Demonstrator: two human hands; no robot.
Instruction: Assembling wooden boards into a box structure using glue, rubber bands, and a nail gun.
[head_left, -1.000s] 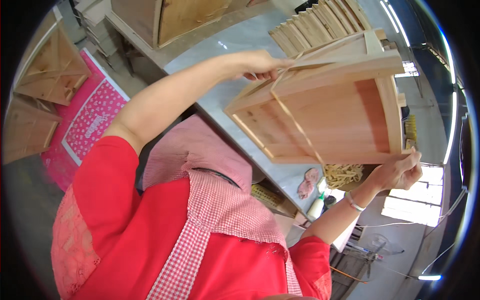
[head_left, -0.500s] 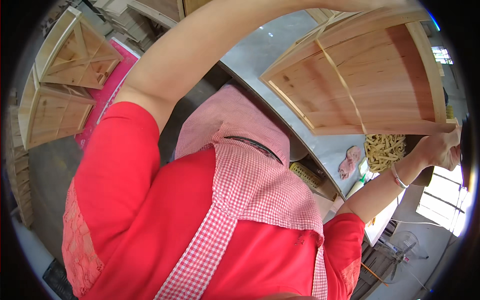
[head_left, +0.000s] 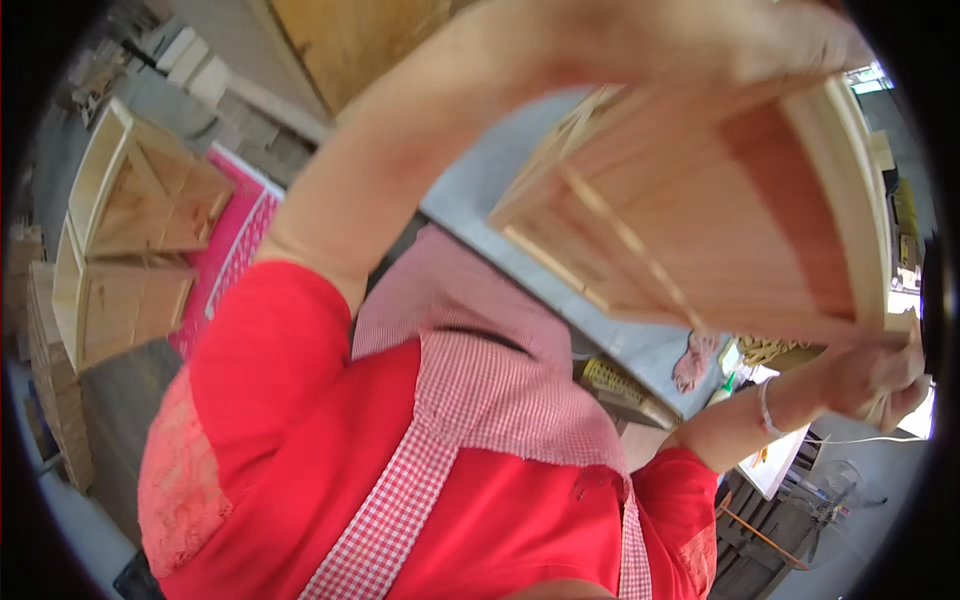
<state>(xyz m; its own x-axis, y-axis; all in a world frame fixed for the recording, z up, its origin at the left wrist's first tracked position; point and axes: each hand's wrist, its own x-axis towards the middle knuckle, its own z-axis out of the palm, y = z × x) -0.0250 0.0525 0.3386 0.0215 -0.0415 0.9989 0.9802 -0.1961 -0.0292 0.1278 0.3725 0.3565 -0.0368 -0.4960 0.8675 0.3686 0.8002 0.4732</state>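
Observation:
A large box of pale reddish wood [head_left: 690, 210] stands tilted in view on the workbench, a tan band [head_left: 630, 235] stretched across its side panel. At the box's upper far corner is my left hand [head_left: 785, 42], its fingers smeared by motion and partly cut off by the picture's rim. By the lower right corner my right hand [head_left: 880, 375] is closed with curled fingers. Whatever it grips there is too blurred to name. A pile of tan bands [head_left: 765, 350] lies below the box, mostly hidden behind it and my right forearm.
A pinkish cloth [head_left: 693, 362] and a green-tipped bottle [head_left: 725, 388] lie on the grey bench top [head_left: 640, 345]. Under its edge sits a yellow basket [head_left: 612, 380]. Two wooden boxes [head_left: 150, 215] stand at the left on a pink surface [head_left: 225, 240]. A fan [head_left: 825, 490] stands at lower right.
The box's near lower edge appears lower and covers more of the band pile. Both my hands sit lower in the picture, the left one now blurred. The whole view has shifted somewhat.

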